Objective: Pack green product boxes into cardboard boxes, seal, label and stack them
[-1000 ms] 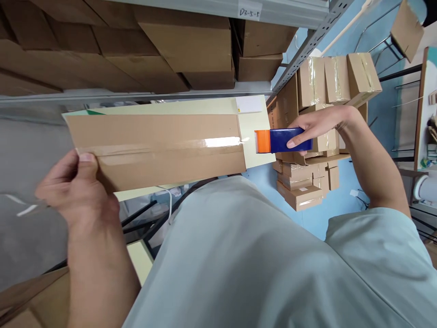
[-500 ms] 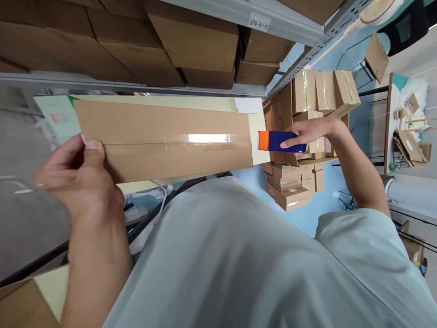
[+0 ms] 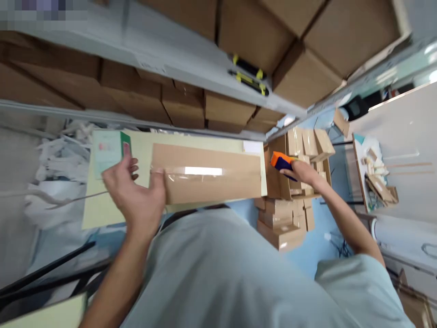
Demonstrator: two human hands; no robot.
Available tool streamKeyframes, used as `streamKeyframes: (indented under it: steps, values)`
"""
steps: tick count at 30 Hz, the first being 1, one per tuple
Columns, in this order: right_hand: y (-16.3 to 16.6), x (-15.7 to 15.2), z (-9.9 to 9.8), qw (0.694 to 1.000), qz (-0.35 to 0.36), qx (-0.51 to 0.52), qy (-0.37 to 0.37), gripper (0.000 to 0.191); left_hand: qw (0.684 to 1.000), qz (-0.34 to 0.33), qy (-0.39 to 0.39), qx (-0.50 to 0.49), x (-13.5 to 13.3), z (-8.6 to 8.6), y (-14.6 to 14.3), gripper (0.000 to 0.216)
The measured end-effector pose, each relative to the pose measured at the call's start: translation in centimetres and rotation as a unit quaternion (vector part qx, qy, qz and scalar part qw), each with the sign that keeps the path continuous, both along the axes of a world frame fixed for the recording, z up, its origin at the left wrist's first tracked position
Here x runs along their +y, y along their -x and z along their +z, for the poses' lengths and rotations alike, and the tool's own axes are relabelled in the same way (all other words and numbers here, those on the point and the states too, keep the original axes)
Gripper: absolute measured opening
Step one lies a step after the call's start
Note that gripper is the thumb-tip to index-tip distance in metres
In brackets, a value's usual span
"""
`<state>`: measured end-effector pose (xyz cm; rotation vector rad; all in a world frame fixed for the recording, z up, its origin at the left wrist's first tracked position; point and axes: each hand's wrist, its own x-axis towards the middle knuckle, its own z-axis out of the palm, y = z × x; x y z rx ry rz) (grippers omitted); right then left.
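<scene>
Fingers (image 3: 127,155) of the left hand (image 3: 138,193) stood open at one end of a carton (image 3: 218,183) near the right edge of the tabletop (image 3: 99,212); beyond that edge the right hand (image 3: 303,172) clasped a tape dispenser (image 3: 282,162); a green box (image 3: 109,154) sat by the far left corner

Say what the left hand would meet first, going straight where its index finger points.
Probably the pale green item with the darker edge, right at the fingertip in this view; depth is unclear.
</scene>
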<state>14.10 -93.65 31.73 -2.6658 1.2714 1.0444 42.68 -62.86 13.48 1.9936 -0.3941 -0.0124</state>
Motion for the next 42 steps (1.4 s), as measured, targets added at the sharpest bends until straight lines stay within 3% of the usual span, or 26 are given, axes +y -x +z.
streamKeyframes:
  steps: [4,6,9,13,18,21,25,30,34,36,38,42]
  values:
    - [-4.3,1.5,3.3,0.991,0.025,-0.106,0.076,0.04,0.979,-0.156,0.09,-0.093,-4.1,4.2,1.3,0.044]
    - [-7.5,1.9,4.3,0.987,0.046,-0.14,0.063,0.038,0.959,-0.233,0.121,-0.11,-6.8,6.4,1.8,0.04]
    - [-13.4,2.3,5.1,0.976,0.108,-0.186,0.02,0.033,0.94,-0.28,0.135,-0.139,-10.4,8.5,1.3,0.042]
    - [-22.3,2.2,4.8,0.95,0.199,-0.238,-0.034,0.028,0.942,-0.26,0.129,-0.17,-14.2,8.8,-2.2,0.05]
    - [-33.1,0.8,3.9,0.941,0.23,-0.248,0.008,0.02,0.96,-0.222,0.054,-0.162,-18.0,9.0,-9.2,0.06]
    - [-37.5,0.2,3.1,0.944,0.219,-0.245,0.023,0.019,0.962,-0.22,0.019,-0.159,-18.4,9.1,-11.7,0.06]
    - [-40.1,0.1,1.7,0.951,0.197,-0.235,0.037,0.018,0.964,-0.196,0.038,-0.176,-16.8,7.8,-11.4,0.058]
    - [-40.8,-0.1,0.2,0.951,0.172,-0.255,0.041,0.026,0.97,-0.185,0.036,-0.154,-14.2,5.6,-9.3,0.055]
    - [-38.4,-0.9,-1.4,0.935,0.158,-0.317,0.025,0.055,0.97,-0.199,0.023,-0.14,-10.7,4.2,-8.1,0.051]
    - [-34.4,-1.4,-2.7,0.903,0.16,-0.397,0.018,0.062,0.973,-0.19,0.012,-0.132,-7.7,3.1,-7.6,0.05]
    - [-28.2,-1.4,-4.3,0.853,0.148,-0.5,0.009,0.063,0.977,-0.179,-0.011,-0.113,-4.2,1.8,-7.1,0.052]
    - [-13.2,1.9,-6.9,0.796,-0.009,-0.605,-0.018,0.066,0.984,-0.146,-0.069,-0.079,1.6,0.8,-5.9,0.057]
